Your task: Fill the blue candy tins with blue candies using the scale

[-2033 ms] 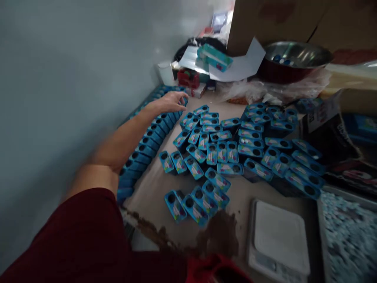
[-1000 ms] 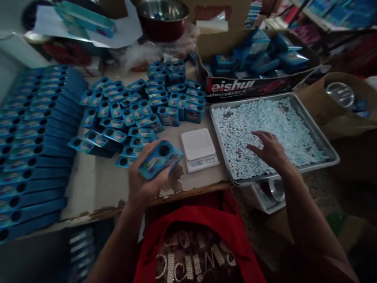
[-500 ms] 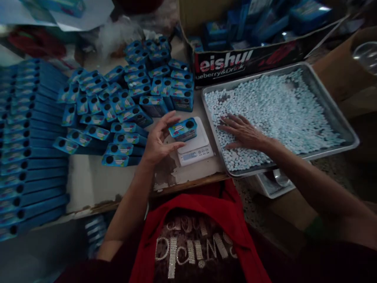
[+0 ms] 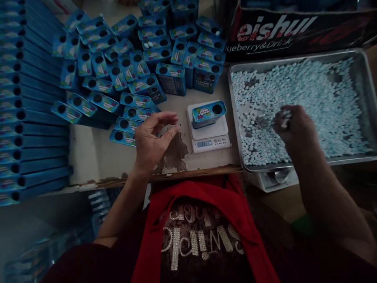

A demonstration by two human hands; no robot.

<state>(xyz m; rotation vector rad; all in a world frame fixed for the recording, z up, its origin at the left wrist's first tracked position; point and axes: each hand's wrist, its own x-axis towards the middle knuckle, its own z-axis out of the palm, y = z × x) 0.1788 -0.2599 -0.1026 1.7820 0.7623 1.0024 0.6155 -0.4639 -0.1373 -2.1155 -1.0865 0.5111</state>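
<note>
A small blue candy tin with a round dark hole in its top stands on a white digital scale, whose display is lit. To the left of the scale my left hand hovers with thumb and fingers apart, touching nothing. My right hand is above the metal tray, its fingers curled around several white and pale blue candies. Many more loose candies cover the tray, with a thinned patch by my right hand.
Several upright blue tins stand loosely grouped on the table, beyond my left hand. Long stacked rows of blue tins fill the far left. A dark printed carton sits behind the tray. Under the tray is a white container.
My right hand has gone from lying spread on the candies to being closed around some. My left hand has drawn away from the tin on the scale. The view has shifted.
</note>
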